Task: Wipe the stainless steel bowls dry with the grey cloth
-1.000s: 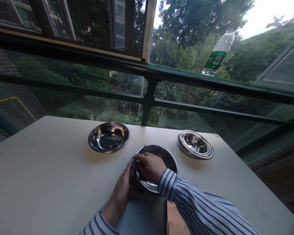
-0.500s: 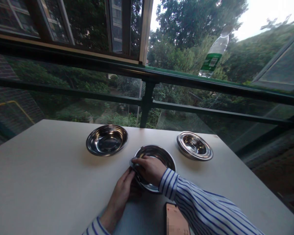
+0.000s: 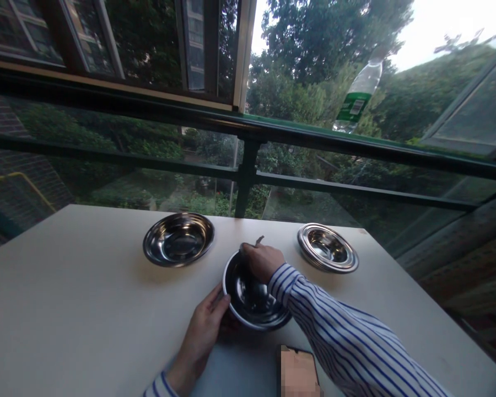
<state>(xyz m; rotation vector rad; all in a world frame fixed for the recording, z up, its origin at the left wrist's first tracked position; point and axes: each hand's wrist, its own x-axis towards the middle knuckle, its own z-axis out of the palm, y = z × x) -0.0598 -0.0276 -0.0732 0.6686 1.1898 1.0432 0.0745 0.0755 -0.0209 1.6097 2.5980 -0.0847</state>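
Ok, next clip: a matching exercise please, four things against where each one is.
1 nearest round steel bowl
2 clear plastic bottle with green label
3 wide-rimmed round steel bowl
4 flat dark phone
a on the dark window rail
b white table, far right
c touched by left hand and right hand
d table's near edge
Pairs: 1-c; 2-a; 3-b; 4-d

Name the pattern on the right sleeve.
Right sleeve: white with thin blue stripes, head view.

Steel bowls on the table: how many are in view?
3. The back-left bowl sits alone; the back-right bowl has a layered rim, so more may be stacked there; the middle bowl is tilted between the left hand and right hand.
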